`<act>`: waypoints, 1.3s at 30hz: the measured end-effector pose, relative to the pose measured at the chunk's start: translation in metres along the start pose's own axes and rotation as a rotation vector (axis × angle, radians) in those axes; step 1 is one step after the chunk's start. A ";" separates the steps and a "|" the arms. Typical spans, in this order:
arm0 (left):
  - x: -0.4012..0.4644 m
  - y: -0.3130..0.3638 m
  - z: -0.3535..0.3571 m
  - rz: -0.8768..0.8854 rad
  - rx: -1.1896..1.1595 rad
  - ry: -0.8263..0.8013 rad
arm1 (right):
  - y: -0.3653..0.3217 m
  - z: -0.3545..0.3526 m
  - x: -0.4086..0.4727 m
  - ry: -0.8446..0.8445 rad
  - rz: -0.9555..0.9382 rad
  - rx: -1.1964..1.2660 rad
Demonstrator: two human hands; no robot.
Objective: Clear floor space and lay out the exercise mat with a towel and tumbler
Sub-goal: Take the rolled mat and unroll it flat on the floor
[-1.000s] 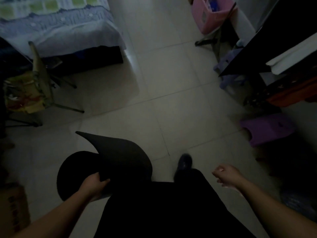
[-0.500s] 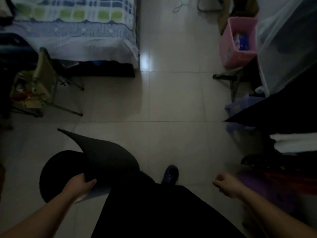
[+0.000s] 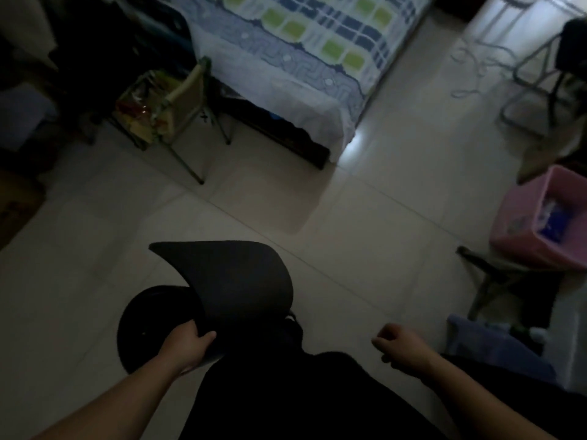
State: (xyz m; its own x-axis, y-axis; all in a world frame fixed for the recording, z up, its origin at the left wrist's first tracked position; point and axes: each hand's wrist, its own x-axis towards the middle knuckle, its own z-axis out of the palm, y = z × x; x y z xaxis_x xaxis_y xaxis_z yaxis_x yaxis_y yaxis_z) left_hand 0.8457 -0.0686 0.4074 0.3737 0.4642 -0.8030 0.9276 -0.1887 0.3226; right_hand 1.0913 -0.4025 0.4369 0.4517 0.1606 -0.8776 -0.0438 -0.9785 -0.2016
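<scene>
Left hand (image 3: pixel 187 346) grips a rolled black exercise mat (image 3: pixel 222 290); right hand (image 3: pixel 398 346) hangs free in a loose fist, touching nothing.

The left fingers wrap around the mat's loose outer flap, thumb on top. The mat is matte and dark, held above the floor in front of the person's dark clothing; its free end curls up and forward into a pointed, fin-like sheet, while the round coiled end shows to the left of the hand. Below lies a pale, glossy tiled floor (image 3: pixel 365 249), bare in the middle. Farther off stand a folding chair (image 3: pixel 187 100) with a tan fabric back, a bed (image 3: pixel 305 58) under a blue-and-green patterned sheet, and a pink plastic basket (image 3: pixel 536 223) at the right.
</scene>
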 end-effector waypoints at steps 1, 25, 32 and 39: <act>0.004 0.005 -0.002 -0.020 -0.019 0.001 | -0.012 -0.012 0.007 -0.001 -0.017 -0.039; 0.047 0.075 -0.016 -0.265 0.082 0.039 | -0.352 0.009 0.149 -0.481 -0.252 -0.449; 0.103 0.068 -0.064 -0.155 0.285 0.061 | -0.447 0.080 0.181 -0.383 -0.256 -0.272; 0.160 0.051 -0.138 -0.047 0.509 0.182 | -0.517 0.102 0.235 -0.411 -0.130 0.065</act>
State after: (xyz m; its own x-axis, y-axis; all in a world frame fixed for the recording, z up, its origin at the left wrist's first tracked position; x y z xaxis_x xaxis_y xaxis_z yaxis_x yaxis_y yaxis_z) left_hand 0.9530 0.1154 0.3650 0.3682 0.6161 -0.6963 0.8422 -0.5383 -0.0309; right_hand 1.1286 0.1542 0.2906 0.0651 0.3335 -0.9405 -0.0723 -0.9384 -0.3378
